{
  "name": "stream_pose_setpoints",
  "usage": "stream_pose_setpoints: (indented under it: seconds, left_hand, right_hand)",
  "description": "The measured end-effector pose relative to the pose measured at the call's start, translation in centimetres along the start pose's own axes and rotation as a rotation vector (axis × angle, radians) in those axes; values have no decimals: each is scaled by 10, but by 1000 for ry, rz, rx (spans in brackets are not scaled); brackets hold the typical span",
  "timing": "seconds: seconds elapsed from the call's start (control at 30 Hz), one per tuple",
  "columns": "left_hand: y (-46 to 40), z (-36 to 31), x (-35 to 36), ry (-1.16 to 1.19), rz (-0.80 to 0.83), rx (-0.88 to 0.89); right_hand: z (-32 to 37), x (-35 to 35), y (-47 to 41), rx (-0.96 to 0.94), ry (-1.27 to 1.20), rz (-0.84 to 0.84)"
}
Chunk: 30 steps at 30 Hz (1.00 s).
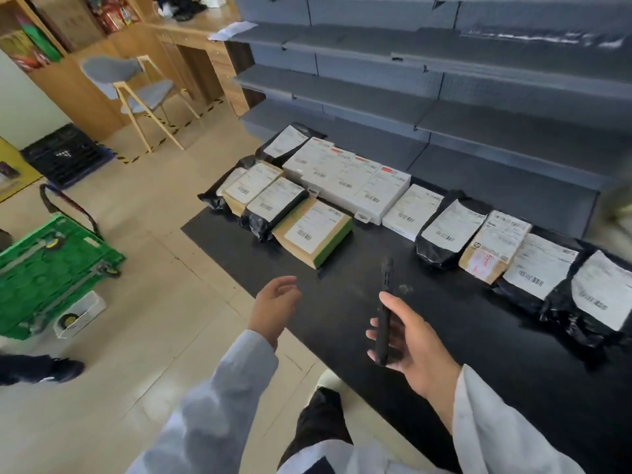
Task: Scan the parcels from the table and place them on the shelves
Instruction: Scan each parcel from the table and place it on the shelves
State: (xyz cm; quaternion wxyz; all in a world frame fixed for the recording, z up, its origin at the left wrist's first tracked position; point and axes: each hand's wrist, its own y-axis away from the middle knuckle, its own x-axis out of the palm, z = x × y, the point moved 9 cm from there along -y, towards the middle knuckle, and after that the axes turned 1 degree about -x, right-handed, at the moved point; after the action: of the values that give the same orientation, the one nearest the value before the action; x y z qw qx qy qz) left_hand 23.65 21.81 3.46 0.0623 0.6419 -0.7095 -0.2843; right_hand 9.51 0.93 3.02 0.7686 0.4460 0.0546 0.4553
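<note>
Several labelled parcels lie in a row along the far side of a black table (342, 302): black poly bags, white boxes (342, 179) and a brown box with a green edge (313, 232). My right hand (413, 336) grips a slim black scanner (384, 313), held upright above the table's near part. Near the table's left corner, my left hand (273, 306) hovers with relaxed fingers and holds nothing. Grey metal shelves (444, 97) stand behind the table; a dark bag (543, 37) lies on an upper shelf at the right.
A green folding cart (51, 268) stands on the tiled floor at the left. Further back are a wooden chair (143, 94), a wooden desk (198, 39) and a black crate (65, 155). Another person's shoe (51, 367) shows at the left edge.
</note>
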Motion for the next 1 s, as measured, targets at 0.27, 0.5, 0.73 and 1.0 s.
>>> stream_pose_setpoints:
  seconds: [0.27,0.5,0.73,1.0]
  left_hand:
    - [-179,-42,33,-660,201,179]
    - [-224,-41,52,-1188,325,434]
    - [-188,-37,90,-1390,455,678]
    - [-201,-47,113,-1205,432,633]
  right_hand:
    - [37,35,-37,-60,73,-257]
    - [58,36,-41,-81,291,-368]
    - [59,25,-49,122,736,-415]
    - [73,29,-34,269,1273,-428]
